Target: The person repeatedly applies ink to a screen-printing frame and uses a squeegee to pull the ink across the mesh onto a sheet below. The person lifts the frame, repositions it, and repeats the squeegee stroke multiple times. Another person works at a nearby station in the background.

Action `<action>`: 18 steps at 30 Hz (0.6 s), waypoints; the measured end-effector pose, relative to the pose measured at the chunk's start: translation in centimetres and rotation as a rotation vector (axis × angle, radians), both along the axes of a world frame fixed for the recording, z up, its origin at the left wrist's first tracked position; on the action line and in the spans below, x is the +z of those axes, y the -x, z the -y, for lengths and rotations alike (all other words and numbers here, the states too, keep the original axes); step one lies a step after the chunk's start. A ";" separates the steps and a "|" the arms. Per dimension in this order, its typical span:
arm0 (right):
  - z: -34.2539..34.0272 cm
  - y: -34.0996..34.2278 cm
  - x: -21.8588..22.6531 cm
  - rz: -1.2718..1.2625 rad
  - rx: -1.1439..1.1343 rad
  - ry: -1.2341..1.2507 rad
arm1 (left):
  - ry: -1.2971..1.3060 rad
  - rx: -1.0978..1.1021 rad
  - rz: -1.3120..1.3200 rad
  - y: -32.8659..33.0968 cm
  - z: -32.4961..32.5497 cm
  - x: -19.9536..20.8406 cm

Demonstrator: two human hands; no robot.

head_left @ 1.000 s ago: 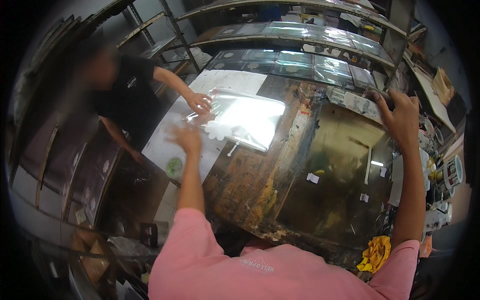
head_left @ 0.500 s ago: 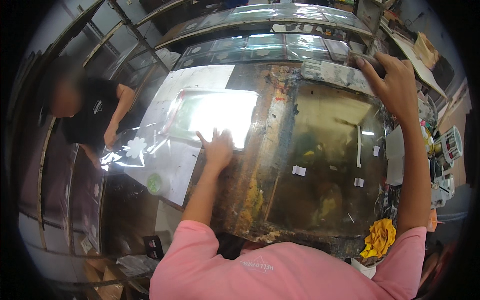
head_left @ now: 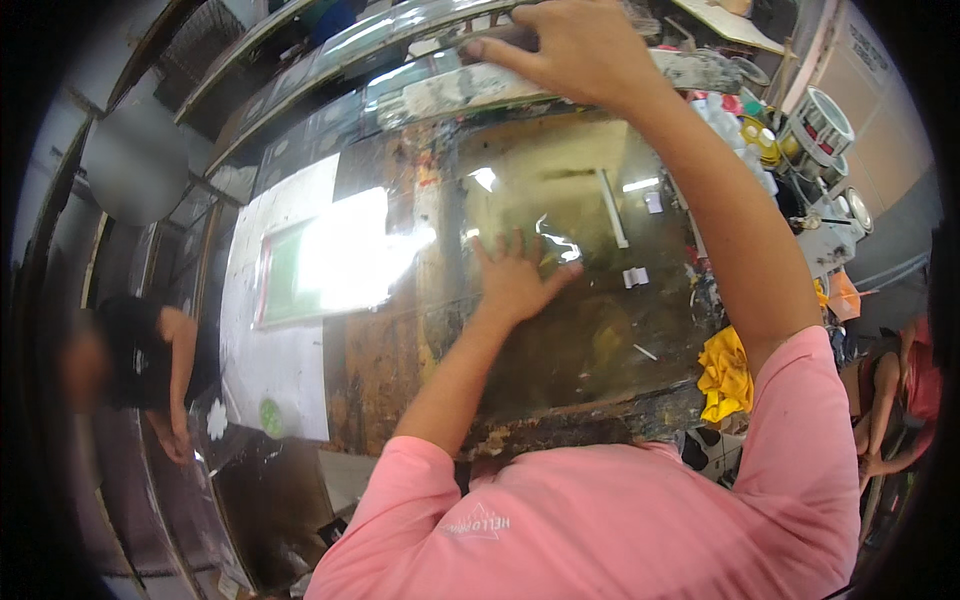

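Observation:
My left hand [head_left: 520,278] lies with fingers spread on a glossy clear sheet [head_left: 562,246] over the dark, glassy panel [head_left: 540,365] at the right of the worktable. Under the film's shine, small white tabs [head_left: 635,277] and a narrow white strip [head_left: 612,208] sit on that panel. At the far edge, my right hand [head_left: 585,50] is closed around a dark bar [head_left: 505,42], above a pale, paint-stained board [head_left: 450,92]. Left of my left hand is a flat panel with a pale green area [head_left: 290,270], partly lost in glare, on white paper [head_left: 270,365].
A crumpled yellow cloth [head_left: 725,375] lies at the table's right corner, with paint cans [head_left: 822,120] beyond. A green round lid-like piece [head_left: 272,418] rests on the paper. At left, a co-worker in black [head_left: 135,345] stands near racks; another person's arms [head_left: 880,420] show at right.
My left hand has moved right, from the pale green panel to the dark glassy panel, where a clear sheet now shines. My right hand stays on the bar. The view has turned rightward.

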State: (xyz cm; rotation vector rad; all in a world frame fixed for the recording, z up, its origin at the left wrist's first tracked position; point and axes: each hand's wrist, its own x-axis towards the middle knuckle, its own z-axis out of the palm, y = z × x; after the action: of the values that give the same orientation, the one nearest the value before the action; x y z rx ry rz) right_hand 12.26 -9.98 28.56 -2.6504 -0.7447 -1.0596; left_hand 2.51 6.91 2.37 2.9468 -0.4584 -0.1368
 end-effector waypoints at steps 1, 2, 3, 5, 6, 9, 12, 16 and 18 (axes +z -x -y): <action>0.1 0.0 0.0 0.012 0.020 0.002 | 0.009 -0.054 0.011 0.1 1.8 -0.6; 0.1 0.1 0.0 0.015 0.040 0.006 | 0.037 -0.097 0.080 -0.2 3.3 -1.0; 0.2 0.0 0.1 -0.039 0.027 0.011 | 0.061 -0.144 0.107 -0.2 4.6 -1.6; 0.2 -0.2 0.1 -0.046 0.028 0.013 | 0.103 -0.198 0.152 -0.2 6.7 -2.4; 0.2 -0.4 0.0 -0.035 0.032 0.010 | 0.110 -0.209 0.182 -0.4 7.5 -2.7; 0.2 -0.8 0.0 -0.017 0.026 0.012 | 0.163 -0.200 0.244 -0.3 9.5 -3.2; 0.3 -1.5 0.1 0.045 0.054 0.000 | 0.241 -0.196 0.248 0.1 10.9 -3.4; 0.5 -2.5 0.6 -0.075 -0.025 0.106 | 0.270 -0.203 0.280 0.7 11.6 -3.1; 0.3 -2.9 0.6 0.004 0.014 0.056 | 0.274 -0.204 0.294 0.8 11.5 -3.0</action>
State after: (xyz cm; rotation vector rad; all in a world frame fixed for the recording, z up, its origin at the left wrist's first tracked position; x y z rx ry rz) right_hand 15.12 -10.26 29.21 -2.6865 -0.8043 -1.0556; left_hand 1.71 -4.62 -0.59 2.6515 -0.7507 0.3156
